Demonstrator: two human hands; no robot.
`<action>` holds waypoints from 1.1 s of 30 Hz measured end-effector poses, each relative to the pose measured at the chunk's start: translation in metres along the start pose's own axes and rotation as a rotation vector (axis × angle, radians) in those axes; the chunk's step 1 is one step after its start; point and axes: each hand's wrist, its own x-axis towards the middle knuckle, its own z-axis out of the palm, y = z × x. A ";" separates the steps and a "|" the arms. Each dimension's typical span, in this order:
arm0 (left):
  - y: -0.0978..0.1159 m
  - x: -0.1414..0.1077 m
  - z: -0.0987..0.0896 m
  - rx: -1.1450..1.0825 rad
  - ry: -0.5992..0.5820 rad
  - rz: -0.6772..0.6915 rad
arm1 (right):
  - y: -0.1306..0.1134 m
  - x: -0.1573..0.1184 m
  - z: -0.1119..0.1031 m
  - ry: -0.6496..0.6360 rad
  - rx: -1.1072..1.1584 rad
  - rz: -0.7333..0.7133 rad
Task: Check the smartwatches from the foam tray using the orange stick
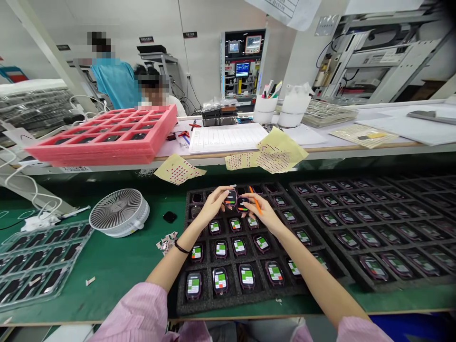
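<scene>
My left hand (215, 201) is closed on a smartwatch body (231, 197) with a lit screen, held over the far rows of a black foam tray (182, 297). Beside it, my right hand (261, 209) grips a second smartwatch body (242, 204), its screen showing coloured bars. An orange pen-like stick (255, 200) also sits between the right fingers. Below both hands, several watch bodies (239, 245) with green and white screens lie in the tray's compartments. The fingertips partly cover the edges of both held watches.
A second foam tray (356, 280) of watches lies at right. A round fan (119, 212), paper scraps (167, 242) and a clear plastic tray (46, 294) are at left. A shelf (206, 159) crosses behind, bearing pink foam (142, 154). Two people are in the background.
</scene>
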 end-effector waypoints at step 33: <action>0.008 -0.006 0.001 0.034 -0.054 0.038 | 0.005 0.000 0.000 -0.089 0.049 0.012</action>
